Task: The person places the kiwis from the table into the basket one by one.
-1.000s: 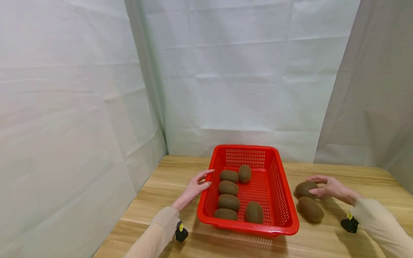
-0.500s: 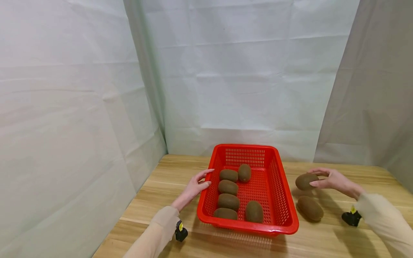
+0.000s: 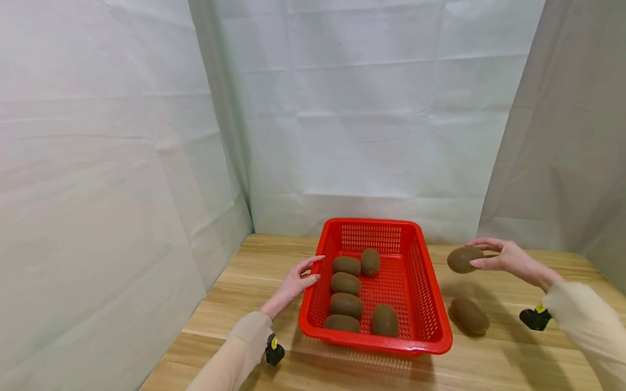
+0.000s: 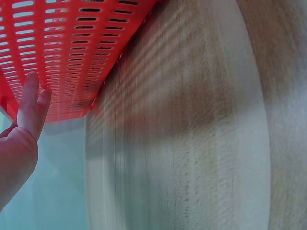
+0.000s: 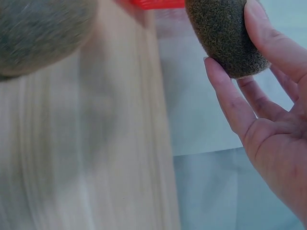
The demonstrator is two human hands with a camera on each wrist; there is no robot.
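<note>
My right hand (image 3: pixel 511 262) pinches a brown, fuzzy kiwi (image 3: pixel 462 259) between thumb and fingertips, raised over the right part of the table. A second kiwi (image 3: pixel 469 316) lies on the wood below it. To the left stands a red perforated plastic basket (image 3: pixel 437 304). My left hand (image 3: pixel 296 279) touches the basket's left side, its fingers fairly straight and apart; the left wrist view shows the fingers (image 4: pixel 29 103) against the outer wall. Inside the basket, several kiwis form a column along the left, with one kiwi (image 3: pixel 370 262) at the back and another kiwi (image 3: pixel 385 320) near the front.
The light wooden table (image 3: pixel 235 304) carries everything. White cloth (image 3: pixel 371 136) hangs behind it and along the left, with a greyer cloth (image 3: pixel 562 163) at the right. Each wrist wears a small black device, such as the left wrist device (image 3: pixel 274 351).
My right hand has lifted its kiwi up off the table, away from the other kiwi, which stays lying there. The left hand and the basket have kept their places.
</note>
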